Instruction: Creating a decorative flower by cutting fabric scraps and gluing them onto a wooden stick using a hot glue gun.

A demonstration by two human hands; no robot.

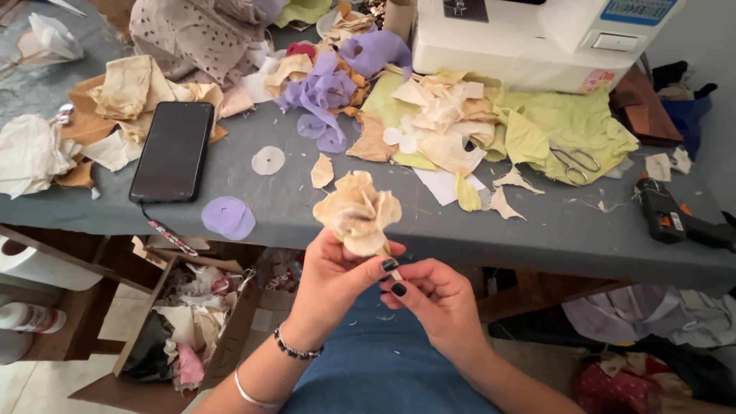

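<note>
Here, seen from the head camera: cream fabric flower (357, 211) held up just in front of the desk (537, 230) edge, above the lap. Left hand (331, 280) clamped round its base; right hand (437, 300) pinched together at the stem underneath, dark-nailed fingertips (390, 265) touching it. Looks well along, petals already gathered into a full bloom, base seemingly not yet finished. Beyond on the desk: loose cream petals (441, 115), purple scraps (326, 96), purple disc (228, 217), scissors (573, 161), glue gun (667, 218), phone (172, 150), sewing machine (537, 38)
</note>
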